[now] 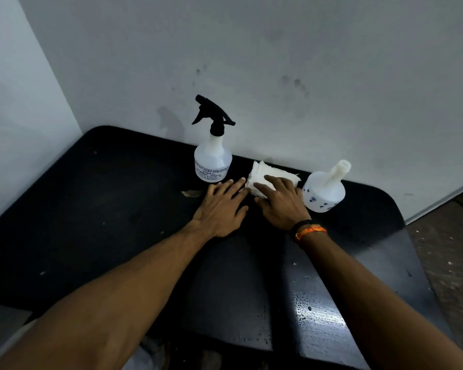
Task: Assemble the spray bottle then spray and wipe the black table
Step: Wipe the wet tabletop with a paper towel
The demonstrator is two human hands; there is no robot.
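The spray bottle (213,158) is seen assembled, upright at the back of the black surface (96,209). The folded tissue (265,180) is pressed flat under the right hand (281,202), fingers spread, nothing gripped; the left hand (221,206) is laid open beside it. The capless bottle (324,190) nearby could be knocked over by a wide wipe.

Both hands lie flat on the black table (91,209) near its far edge: left hand (221,209) beside the folded white tissue (267,177), right hand (281,204) pressing it, between the spray bottle (213,161) and an uncapped bottle (324,190).
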